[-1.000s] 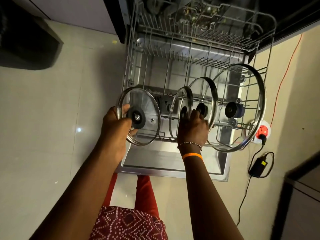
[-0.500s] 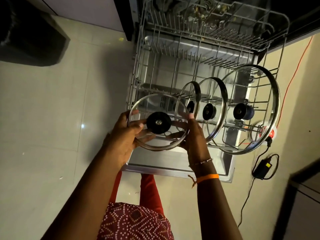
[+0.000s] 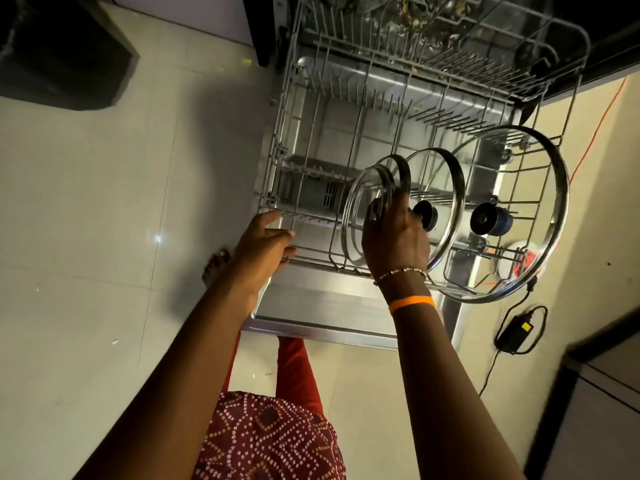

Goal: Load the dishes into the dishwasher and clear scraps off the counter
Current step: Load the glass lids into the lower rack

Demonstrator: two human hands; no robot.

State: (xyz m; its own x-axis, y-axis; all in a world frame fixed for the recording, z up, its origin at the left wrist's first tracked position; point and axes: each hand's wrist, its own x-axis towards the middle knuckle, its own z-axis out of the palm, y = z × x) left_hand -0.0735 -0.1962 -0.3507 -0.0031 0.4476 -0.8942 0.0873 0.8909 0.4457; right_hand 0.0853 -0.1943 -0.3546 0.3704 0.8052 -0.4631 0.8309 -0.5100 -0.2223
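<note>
The person is loading glass lids into the pulled-out lower rack of the dishwasher, and the job looks only partly done: four lids are standing on edge along the rack's near edge, while the rest of that rack is sitting bare and the counter is out of view, so its scraps cannot be judged. The right hand is curling its fingers over the rim of the newest small lid, which is standing in the tines just beside a second small lid. To their right are standing a medium lid and a large lid toward the near right corner. The left hand is hovering with relaxed fingers at the rack's near left corner, holding nothing. The upper rack is carrying some items, too dim to count.
</note>
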